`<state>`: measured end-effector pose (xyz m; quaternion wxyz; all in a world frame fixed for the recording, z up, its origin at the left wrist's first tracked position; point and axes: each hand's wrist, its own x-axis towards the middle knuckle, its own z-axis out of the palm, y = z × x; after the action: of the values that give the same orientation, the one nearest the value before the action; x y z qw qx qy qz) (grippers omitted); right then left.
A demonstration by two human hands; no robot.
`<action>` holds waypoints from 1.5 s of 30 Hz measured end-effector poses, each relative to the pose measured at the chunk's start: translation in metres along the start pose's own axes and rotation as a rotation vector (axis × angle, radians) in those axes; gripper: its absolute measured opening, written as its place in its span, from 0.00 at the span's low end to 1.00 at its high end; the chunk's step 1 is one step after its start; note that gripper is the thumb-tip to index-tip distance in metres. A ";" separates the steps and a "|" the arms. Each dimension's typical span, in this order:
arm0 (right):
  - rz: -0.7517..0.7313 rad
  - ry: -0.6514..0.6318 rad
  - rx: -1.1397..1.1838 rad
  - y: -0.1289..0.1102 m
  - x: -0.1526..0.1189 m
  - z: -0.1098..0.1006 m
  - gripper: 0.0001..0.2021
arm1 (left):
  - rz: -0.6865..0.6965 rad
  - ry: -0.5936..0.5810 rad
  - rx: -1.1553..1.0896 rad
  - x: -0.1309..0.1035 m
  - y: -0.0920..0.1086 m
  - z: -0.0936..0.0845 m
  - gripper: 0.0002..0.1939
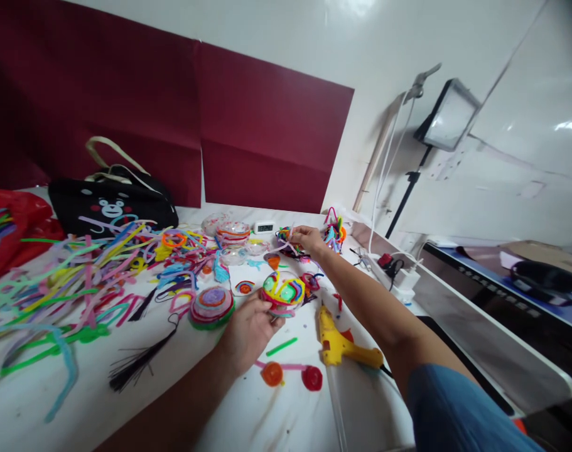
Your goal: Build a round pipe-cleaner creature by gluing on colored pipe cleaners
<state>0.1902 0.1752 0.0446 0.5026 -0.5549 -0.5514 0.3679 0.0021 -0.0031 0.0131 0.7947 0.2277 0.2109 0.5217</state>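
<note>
My left hand (248, 329) is closed around the lower left side of a clear ball (284, 292) covered in rainbow strips of pipe cleaner, held just above the table. My right hand (309, 238) reaches to the back, fingers pinched together over a small heap of multicoloured pipe cleaner pieces (286, 236); what lies between the fingertips is too small to make out. Left of the ball sits a domed coil of pipe cleaner (213, 306) in pink, purple and green. A yellow hot glue gun (333, 339) lies below my right forearm.
Loose pipe cleaners (111, 263) spread over the left side, with black tassels (144, 358). A black bag (111, 201), a red plastic bag (22, 226), clear bowls (233, 233) and a small digital clock (264, 227) stand behind. A power strip (399, 279) with cables lies right.
</note>
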 end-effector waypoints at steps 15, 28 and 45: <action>-0.242 0.050 0.152 -0.046 -0.075 -0.038 0.11 | 0.072 0.145 -0.073 0.004 0.004 0.003 0.09; -0.871 -0.140 -0.695 -0.017 -0.198 -0.033 0.06 | 0.089 0.108 0.009 0.004 -0.001 0.003 0.11; -0.826 -0.151 -0.697 -0.006 -0.191 -0.018 0.09 | 0.119 0.061 0.059 0.010 -0.006 -0.003 0.09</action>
<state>0.1834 -0.0159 0.0264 0.3505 -0.3979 -0.8475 -0.0258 0.0082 0.0043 0.0058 0.7485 0.2471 0.2364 0.5682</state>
